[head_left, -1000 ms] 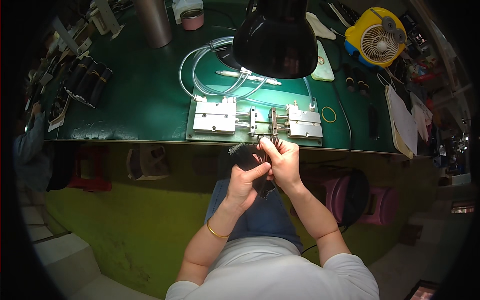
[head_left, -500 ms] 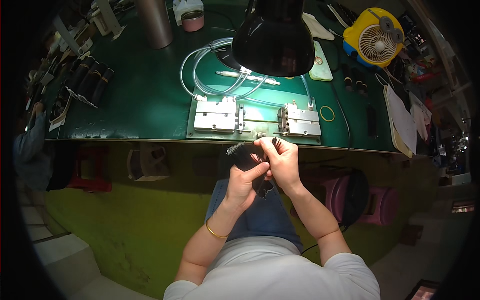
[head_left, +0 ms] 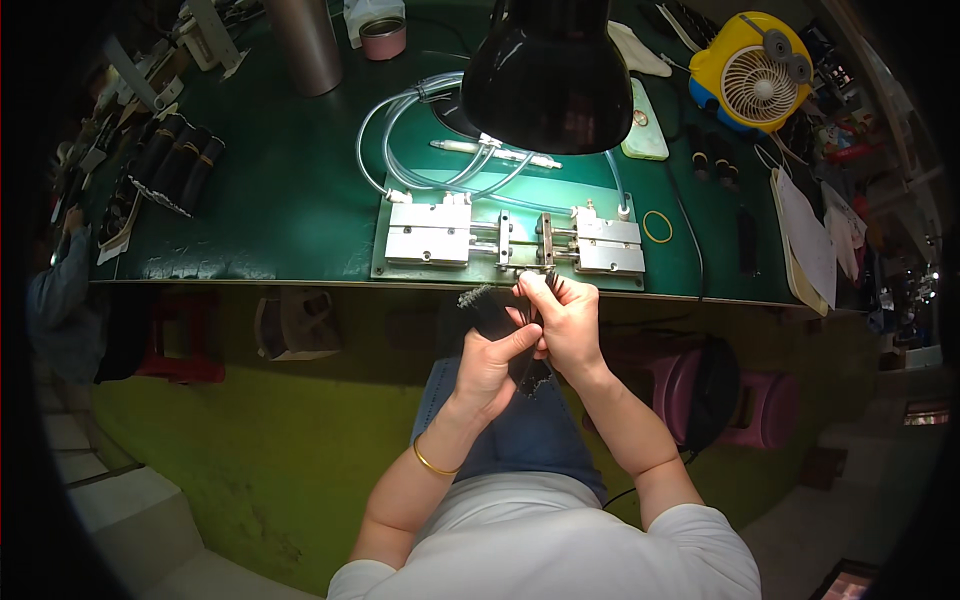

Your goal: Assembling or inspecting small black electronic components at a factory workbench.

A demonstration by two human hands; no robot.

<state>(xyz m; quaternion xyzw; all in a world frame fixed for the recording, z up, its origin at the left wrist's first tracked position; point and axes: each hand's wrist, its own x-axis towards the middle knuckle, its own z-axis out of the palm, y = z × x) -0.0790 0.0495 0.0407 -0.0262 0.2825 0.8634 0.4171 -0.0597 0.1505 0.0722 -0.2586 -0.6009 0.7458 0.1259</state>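
Note:
My left hand (head_left: 484, 370) is closed round a bundle of thin black wire-like strands (head_left: 488, 312), whose upper ends look silvery and frayed. Beside it, at the table's front edge, my right hand (head_left: 568, 330) pinches a few of the dark strands, their tips close to the fixture's middle. Two silver pneumatic blocks face each other on a base plate (head_left: 390, 269), a left block (head_left: 428, 236) and a right block (head_left: 608, 246). Their metal jaws, a left jaw (head_left: 504, 238) and a right jaw (head_left: 545, 240), stand apart with a narrow gap. My fingers hide how the tips meet the fixture.
Clear air tubes (head_left: 372, 150) loop behind the blocks, near a white pen (head_left: 460, 148). A black lamp head (head_left: 545, 85) hangs over them. Black bundles (head_left: 180, 160) lie at left; a phone (head_left: 643, 125), a rubber band (head_left: 657, 227) and a yellow fan (head_left: 755, 75) are at right.
Both jaws have slid out from their blocks toward the middle, narrowing the gap between them. My hands have stayed nearly in place, still holding the strands.

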